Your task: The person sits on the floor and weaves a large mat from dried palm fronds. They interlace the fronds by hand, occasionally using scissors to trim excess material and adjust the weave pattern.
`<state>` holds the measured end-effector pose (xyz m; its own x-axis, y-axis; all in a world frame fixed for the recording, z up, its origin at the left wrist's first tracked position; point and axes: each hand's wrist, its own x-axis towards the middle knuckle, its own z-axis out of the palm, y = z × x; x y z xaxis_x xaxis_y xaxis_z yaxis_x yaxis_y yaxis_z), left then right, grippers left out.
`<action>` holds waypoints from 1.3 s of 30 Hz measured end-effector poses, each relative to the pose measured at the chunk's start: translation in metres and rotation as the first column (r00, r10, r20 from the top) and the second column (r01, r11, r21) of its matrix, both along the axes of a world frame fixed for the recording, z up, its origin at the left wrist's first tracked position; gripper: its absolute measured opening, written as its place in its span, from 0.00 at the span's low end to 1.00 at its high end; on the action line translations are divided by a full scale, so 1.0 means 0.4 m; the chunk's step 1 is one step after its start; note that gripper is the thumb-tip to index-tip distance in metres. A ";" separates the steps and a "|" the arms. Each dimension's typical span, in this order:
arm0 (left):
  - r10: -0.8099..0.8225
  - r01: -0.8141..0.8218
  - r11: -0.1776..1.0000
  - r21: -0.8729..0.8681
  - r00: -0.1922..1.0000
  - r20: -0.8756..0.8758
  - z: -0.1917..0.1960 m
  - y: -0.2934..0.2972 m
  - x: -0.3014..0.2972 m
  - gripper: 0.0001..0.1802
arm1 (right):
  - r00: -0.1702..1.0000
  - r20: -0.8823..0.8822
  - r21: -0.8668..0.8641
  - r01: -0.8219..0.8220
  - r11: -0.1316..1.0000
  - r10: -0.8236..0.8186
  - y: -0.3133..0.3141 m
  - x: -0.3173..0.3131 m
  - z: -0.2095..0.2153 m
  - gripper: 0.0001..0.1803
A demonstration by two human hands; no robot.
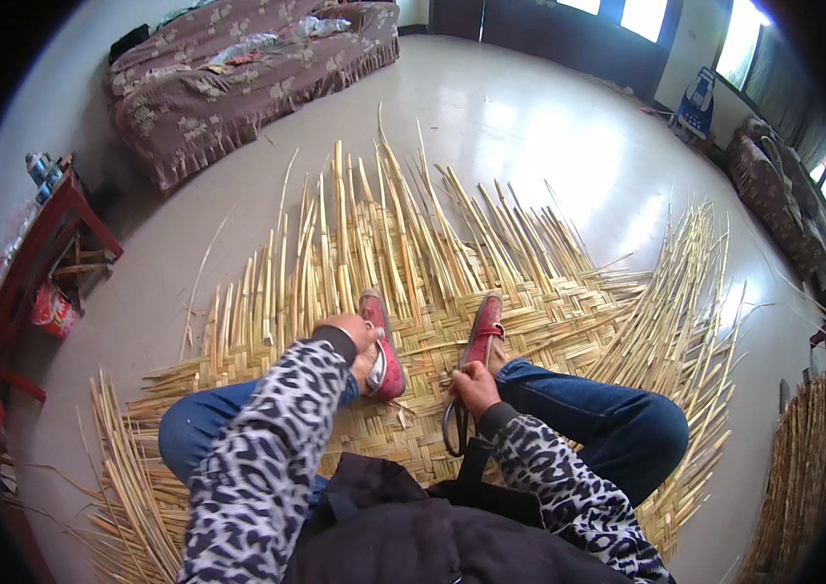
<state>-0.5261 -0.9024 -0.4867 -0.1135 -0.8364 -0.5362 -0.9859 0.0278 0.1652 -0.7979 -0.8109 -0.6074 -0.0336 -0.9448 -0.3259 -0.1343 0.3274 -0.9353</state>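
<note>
A woven mat of split, straw-coloured strips (pixel 423 341) lies on the floor under my feet, its loose strip ends fanning outward. My left hand (pixel 353 331) is curled against the red left shoe (pixel 390 375), near its opening; whatever its fingers hold is hidden. Between my knees, my right hand (pixel 477 387) pinches a thin dark looped strap (pixel 448 428), which hangs down toward my lap. Just beyond that hand is the red right shoe (pixel 484 326), resting on the weave.
Long loose strips (pixel 676 292) spread to the right, and more strips (pixel 131 477) lie at the left. A sofa with a patterned cover (pixel 238 88) stands at the far left, near a red wooden table (pixel 34 263). A brown bundle of stalks (pixel 802 477) is at the right.
</note>
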 end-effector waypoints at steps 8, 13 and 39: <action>0.073 -0.077 0.997 0.031 0.992 0.101 -0.159 0.101 0.014 0.44 | 0.975 0.164 0.232 0.111 0.966 -0.151 0.037 -0.046 0.047 0.10; -0.205 0.229 0.958 0.170 0.967 -0.149 -0.187 0.239 -0.089 0.40 | 0.970 0.234 0.088 0.050 0.995 -0.069 -0.001 0.006 0.141 0.09; -0.349 0.474 0.880 0.043 0.705 -0.617 -0.340 0.428 -0.022 0.30 | 0.283 -0.908 0.043 -0.671 0.740 0.310 -0.115 0.403 0.155 0.14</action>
<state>-0.5349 -0.7311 -0.6229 -0.7591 -0.5230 -0.3876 -0.5948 0.3154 0.7394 -0.6366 -0.8570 -0.5452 0.4017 -0.9041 -0.1461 -0.8984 -0.3580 -0.2545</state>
